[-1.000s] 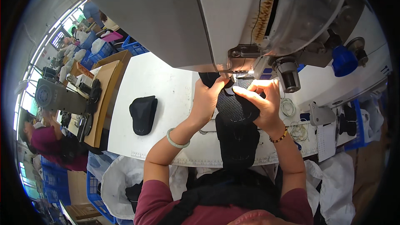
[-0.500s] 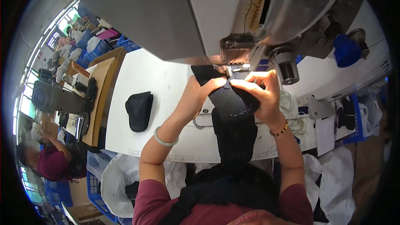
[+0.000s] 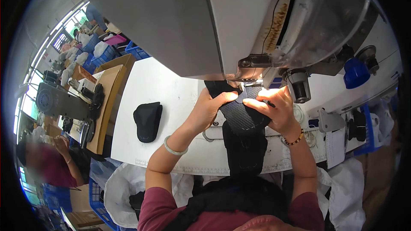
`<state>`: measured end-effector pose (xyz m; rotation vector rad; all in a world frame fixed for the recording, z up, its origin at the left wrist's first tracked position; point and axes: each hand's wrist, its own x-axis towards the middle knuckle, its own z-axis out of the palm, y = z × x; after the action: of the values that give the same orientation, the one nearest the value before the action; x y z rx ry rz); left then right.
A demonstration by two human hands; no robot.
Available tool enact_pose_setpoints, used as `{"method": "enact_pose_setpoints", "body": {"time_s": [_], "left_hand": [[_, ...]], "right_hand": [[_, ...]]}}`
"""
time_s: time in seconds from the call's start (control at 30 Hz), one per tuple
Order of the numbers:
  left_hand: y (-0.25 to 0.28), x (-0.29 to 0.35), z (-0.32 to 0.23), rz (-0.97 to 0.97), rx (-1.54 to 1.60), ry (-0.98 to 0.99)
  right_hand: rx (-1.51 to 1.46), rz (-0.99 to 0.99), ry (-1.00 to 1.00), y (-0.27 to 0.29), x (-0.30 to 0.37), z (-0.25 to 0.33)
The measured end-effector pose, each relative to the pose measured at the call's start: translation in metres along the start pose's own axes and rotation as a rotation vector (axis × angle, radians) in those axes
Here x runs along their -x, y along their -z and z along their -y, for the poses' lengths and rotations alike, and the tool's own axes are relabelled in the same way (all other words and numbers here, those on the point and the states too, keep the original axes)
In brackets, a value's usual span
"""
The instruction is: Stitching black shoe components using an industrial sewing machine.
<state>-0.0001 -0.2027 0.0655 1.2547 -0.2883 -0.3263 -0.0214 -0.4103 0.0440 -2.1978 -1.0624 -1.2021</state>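
Observation:
Under the lit needle area of a large grey sewing machine [image 3: 171, 25] lies a black textured fabric pad [image 3: 247, 122]. My left hand [image 3: 210, 107] grips its left edge, thumb pressed on top near the needle. At its right edge my right hand [image 3: 279, 110] pinches the pad, thumb and fingers close to the presser area. Some fingers are hidden under the fabric. More black padded pieces [image 3: 245, 156] trail from it over the table's front edge toward me. A separate black shaped pad [image 3: 147, 122] rests on the white table [image 3: 124, 132] to the left.
Thread coils [image 3: 309, 139] lie right of my right wrist. A blue knob [image 3: 356, 73] juts from the machine's right side. White sacks [image 3: 117, 192] hang below the table edge. Further left are another sewing machine [image 3: 60, 100], blue baskets [image 3: 104, 54] and a co-worker [image 3: 55, 162].
My view has shifted slightly, so the machine and table sit lower in the picture. Both hands keep their grip on the pad, with a small gap between the thumbs. The co-worker's arm has moved.

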Motion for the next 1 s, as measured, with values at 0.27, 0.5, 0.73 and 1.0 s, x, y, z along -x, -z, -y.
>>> {"method": "enact_pose_setpoints", "body": {"time_s": [0.27, 0.5, 0.73, 1.0], "left_hand": [[-0.003, -0.001, 0.001, -0.030, 0.029, -0.003], [0.003, -0.015, 0.003, -0.056, 0.164, -0.003], [0.002, -0.011, 0.021, -0.160, 0.140, -0.147], [-0.015, -0.008, 0.025, -0.214, 0.117, -0.289]], "right_hand": [[-0.088, 0.020, -0.114, 0.000, -0.001, 0.000], [0.039, 0.023, -0.150, 0.000, -0.007, 0.010], [0.206, -0.065, -0.009, -0.002, -0.001, 0.018], [0.154, -0.071, 0.004, 0.003, 0.000, 0.015]]}}
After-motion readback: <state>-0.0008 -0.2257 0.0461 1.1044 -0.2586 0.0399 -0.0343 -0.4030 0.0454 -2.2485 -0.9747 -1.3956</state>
